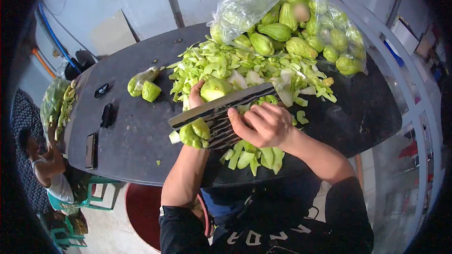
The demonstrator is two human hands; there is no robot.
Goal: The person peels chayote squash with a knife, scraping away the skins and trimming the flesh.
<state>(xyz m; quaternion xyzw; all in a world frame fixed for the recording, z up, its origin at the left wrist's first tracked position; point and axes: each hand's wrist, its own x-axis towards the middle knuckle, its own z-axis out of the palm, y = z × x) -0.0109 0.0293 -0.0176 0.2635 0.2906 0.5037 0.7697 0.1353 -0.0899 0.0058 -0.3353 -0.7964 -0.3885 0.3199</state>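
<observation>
My left hand (pixel 195 96) is closed around a partly peeled chayote (pixel 215 88), its fingers mostly hidden behind the fruit and the blade. A broad cleaver (pixel 202 109) lies across in front of that chayote, and my right hand (pixel 264 123) grips it, thumb against the blade; its handle is hidden. Beside my left wrist, just below the blade, sits another lumpy green chayote (pixel 195 133). Pale green peelings (pixel 256 157) lie under my right hand, while a large heap of peelings (pixel 202 61) spreads behind both hands.
An open clear plastic bag (pixel 240 11) holds many whole chayotes (pixel 275 32) at the back right. Chayote pieces (pixel 150 91) and small dark objects (pixel 107 115) lie on the dark table (pixel 136 146). A co-worker (pixel 49 167) sits at left. Metal railing (pixel 414 108) runs along the right.
</observation>
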